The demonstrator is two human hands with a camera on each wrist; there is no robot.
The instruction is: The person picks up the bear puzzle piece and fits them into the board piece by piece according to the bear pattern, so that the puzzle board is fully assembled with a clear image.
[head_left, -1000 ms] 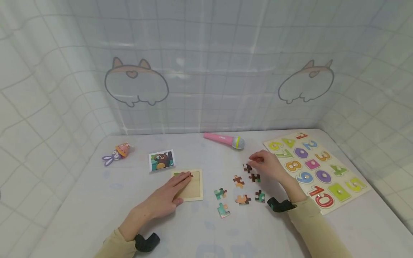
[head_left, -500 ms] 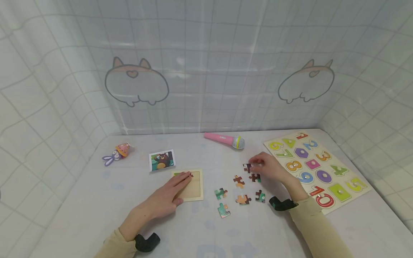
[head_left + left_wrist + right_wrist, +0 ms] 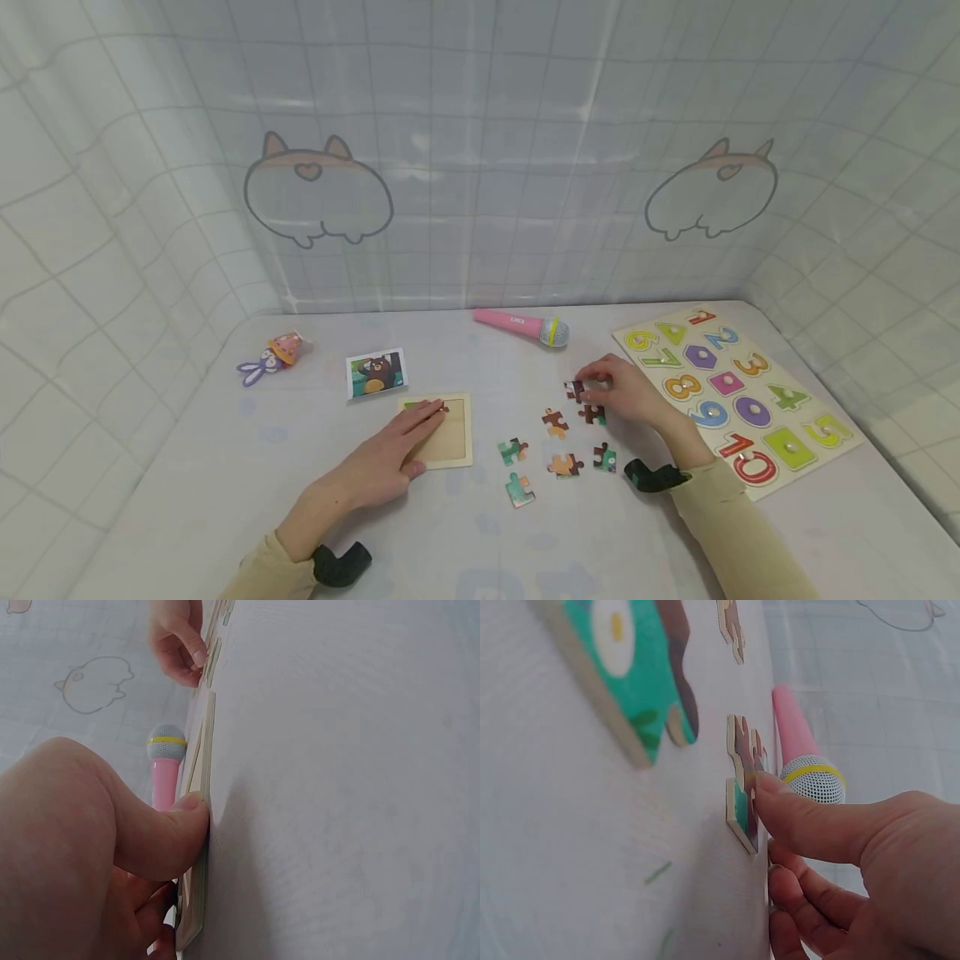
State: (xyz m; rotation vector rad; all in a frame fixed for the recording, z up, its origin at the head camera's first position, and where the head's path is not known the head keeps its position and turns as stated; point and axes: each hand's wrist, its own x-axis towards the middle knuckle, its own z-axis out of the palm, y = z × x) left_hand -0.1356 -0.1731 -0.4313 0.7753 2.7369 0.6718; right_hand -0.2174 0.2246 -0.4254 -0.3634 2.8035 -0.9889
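My left hand (image 3: 378,462) lies across a small wooden puzzle tray (image 3: 467,433), fingers extended over its upper left and thumb by the near edge. A sliver of green and brown picture shows at those fingertips; the rest there is hidden. My right hand (image 3: 626,390) pinches a dark brown and white puzzle piece (image 3: 573,390) at the table top between thumb and index finger. Just below it lies a brown and green puzzle piece (image 3: 741,814), close under the thumb in the right wrist view. Several other loose pieces, including an orange-brown piece (image 3: 556,422), lie between the hands.
A bear picture card (image 3: 377,374) lies behind the tray, and a pink toy microphone (image 3: 517,322) near the back. At right is a number board (image 3: 731,400) with knobbed shapes; at far left, a rabbit toy (image 3: 272,358). A tiled-print curtain encloses the table.
My right hand has come down slightly, its thumb and index finger closing on the dark brown and white puzzle piece. The left hand and the tray have stayed in place.
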